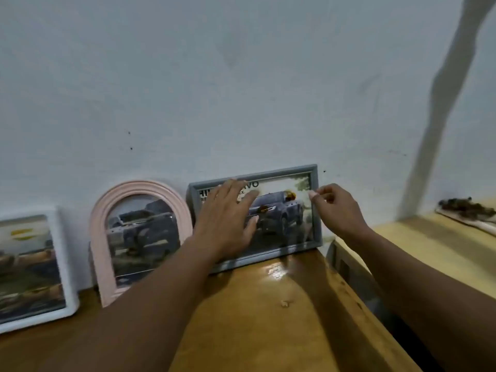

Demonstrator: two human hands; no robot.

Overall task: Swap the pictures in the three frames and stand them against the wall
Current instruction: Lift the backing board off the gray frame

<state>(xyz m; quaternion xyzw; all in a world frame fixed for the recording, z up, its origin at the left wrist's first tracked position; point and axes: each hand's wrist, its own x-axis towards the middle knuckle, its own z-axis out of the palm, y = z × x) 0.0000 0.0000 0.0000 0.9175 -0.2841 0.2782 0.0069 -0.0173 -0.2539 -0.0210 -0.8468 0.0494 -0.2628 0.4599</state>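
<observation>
Three frames lean on the pale wall (pixel 241 89) at the back of a wooden table (pixel 268 318). A grey rectangular frame (pixel 315 210) with a pickup-truck picture stands at the right. My left hand (pixel 228 218) lies flat on its glass with fingers spread. My right hand (pixel 335 208) is beside the frame's right edge, fingers loosely curled, fingertips at the edge and holding nothing that I can see. A pink arched frame (pixel 102 237) with a truck picture stands in the middle. A white frame (pixel 64 264) with a landscape-coloured picture leans at the far left, cut off by the view.
The table's right edge drops into a dark gap (pixel 357 280). Beyond it stands a lighter wooden surface (pixel 429 242) with a board of dark clutter (pixel 467 210) at the far right. A long shadow runs down the wall at the right.
</observation>
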